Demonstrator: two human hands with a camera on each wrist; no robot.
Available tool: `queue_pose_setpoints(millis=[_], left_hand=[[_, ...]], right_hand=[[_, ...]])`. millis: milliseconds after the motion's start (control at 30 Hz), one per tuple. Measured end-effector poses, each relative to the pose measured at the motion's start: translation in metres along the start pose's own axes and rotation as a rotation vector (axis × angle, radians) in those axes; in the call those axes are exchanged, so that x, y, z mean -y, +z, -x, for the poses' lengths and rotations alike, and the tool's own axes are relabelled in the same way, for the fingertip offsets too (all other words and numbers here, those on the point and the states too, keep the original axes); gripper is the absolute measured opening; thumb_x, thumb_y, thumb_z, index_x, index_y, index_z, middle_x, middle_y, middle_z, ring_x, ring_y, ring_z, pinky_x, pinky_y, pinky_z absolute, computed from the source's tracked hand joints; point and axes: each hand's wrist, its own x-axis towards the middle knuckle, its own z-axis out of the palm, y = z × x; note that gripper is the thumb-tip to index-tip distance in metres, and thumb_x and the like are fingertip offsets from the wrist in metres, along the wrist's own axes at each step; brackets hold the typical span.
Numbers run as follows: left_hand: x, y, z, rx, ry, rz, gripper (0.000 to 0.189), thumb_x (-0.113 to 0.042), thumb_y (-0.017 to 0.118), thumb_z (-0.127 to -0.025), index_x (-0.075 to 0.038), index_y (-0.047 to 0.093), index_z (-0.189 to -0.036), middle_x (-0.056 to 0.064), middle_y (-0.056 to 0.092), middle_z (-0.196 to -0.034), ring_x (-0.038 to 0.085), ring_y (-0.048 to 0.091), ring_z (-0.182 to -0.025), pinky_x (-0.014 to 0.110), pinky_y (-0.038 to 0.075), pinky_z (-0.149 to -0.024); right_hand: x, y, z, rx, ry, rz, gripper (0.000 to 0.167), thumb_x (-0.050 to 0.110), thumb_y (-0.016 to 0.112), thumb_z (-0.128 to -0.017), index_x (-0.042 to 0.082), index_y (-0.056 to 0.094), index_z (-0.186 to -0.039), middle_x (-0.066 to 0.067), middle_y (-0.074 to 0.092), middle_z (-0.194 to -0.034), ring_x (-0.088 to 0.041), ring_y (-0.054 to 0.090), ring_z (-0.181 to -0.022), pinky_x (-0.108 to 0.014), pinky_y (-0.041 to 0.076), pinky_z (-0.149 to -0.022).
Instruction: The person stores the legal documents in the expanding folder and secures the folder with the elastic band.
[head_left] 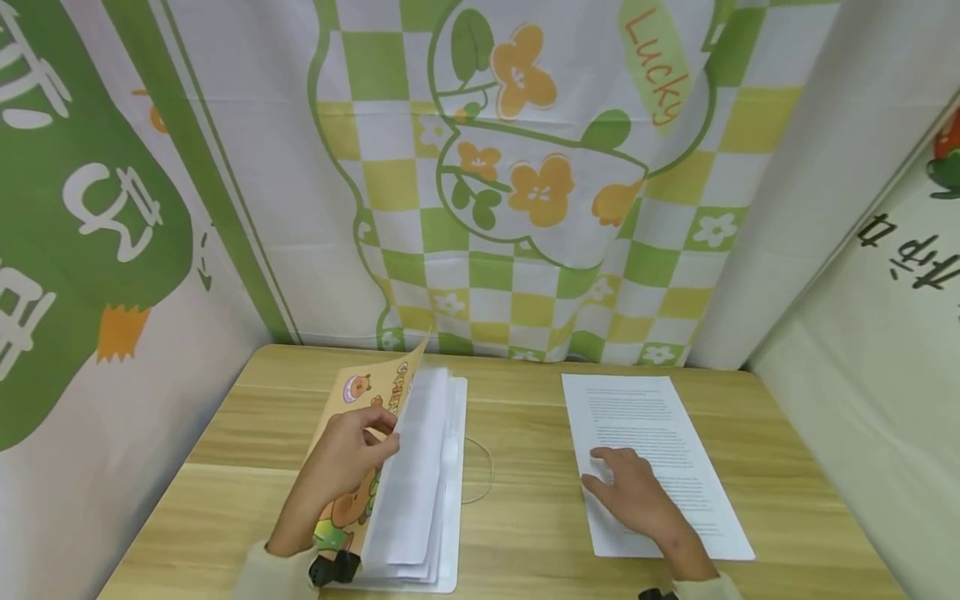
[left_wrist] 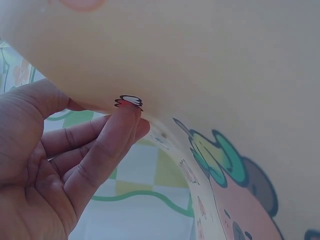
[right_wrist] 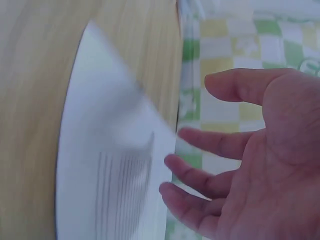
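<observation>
One cover (head_left: pixel 381 378) is pinched by left hand (head_left: pixel 349 452); papers (head_left: pixel 416 479) lie just right of its fingers. Right hand (head_left: pixel 636 493), fingers loosely spread, over sheet (head_left: pixel 633 404). Step, judged: opening; next likely calls for swinging cover clear.

The person's bare left hand (head_left: pixel 352 447) reaches forward and inward from a bent wrist, its thumb and curled fingers (left_wrist: pixel 111 142) drawn toward one another in what seems a pinch, though the thumb's tip is hard to make out. The person's bare right hand (head_left: pixel 628 492) angles forward and inward with its back facing up, thumb held well apart from loosely bent, spread fingers (right_wrist: pixel 217 143).
</observation>
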Motion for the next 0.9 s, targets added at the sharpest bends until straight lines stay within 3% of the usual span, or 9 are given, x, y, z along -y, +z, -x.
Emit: queue_pose_setpoints(millis=[133,367,667,900], left_hand=[[0.001,0.002,-0.001,0.012,-0.004,0.005,0.014,-0.005,0.069,-0.092,-0.001,0.072,-0.105,0.005,0.071,-0.100,0.013,0.068,-0.073,0.029,0.057,-0.063],[0.004,0.004,-0.002,0.023,-0.006,0.014,0.016,-0.006,0.069,-0.092,0.000,0.072,-0.107,0.005,0.072,-0.101,0.012,0.067,-0.074,0.029,0.056,-0.061],[0.005,0.006,-0.003,0.030,-0.011,0.013,0.014,-0.006,0.069,-0.092,-0.002,0.073,-0.104,0.004,0.072,-0.099,0.014,0.067,-0.074,0.029,0.057,-0.061],[0.006,0.008,-0.003,0.036,-0.027,0.009,0.014,-0.006,0.070,-0.091,-0.002,0.073,-0.104,0.003,0.072,-0.098,0.014,0.067,-0.073,0.029,0.056,-0.061]], right_hand=[[-0.023,-0.012,0.001,-0.019,0.065,0.127,0.066,0.035,0.064,-0.099,-0.014,0.049,-0.142,-0.037,0.047,-0.136,-0.057,0.043,-0.126,-0.069,0.039,-0.098],[-0.051,-0.033,0.008,-0.016,0.161,0.221,0.087,0.048,0.050,-0.104,-0.024,0.025,-0.147,-0.049,0.032,-0.140,-0.067,0.030,-0.129,-0.076,0.030,-0.101],[-0.073,-0.043,0.017,0.012,0.240,0.220,0.097,0.057,0.040,-0.105,-0.027,0.013,-0.145,-0.057,0.011,-0.141,-0.076,0.011,-0.130,-0.080,0.014,-0.104],[-0.084,-0.048,0.019,0.047,0.280,0.199,0.103,0.057,0.047,-0.103,-0.029,0.008,-0.144,-0.057,0.008,-0.139,-0.079,0.013,-0.126,-0.082,0.021,-0.100]])
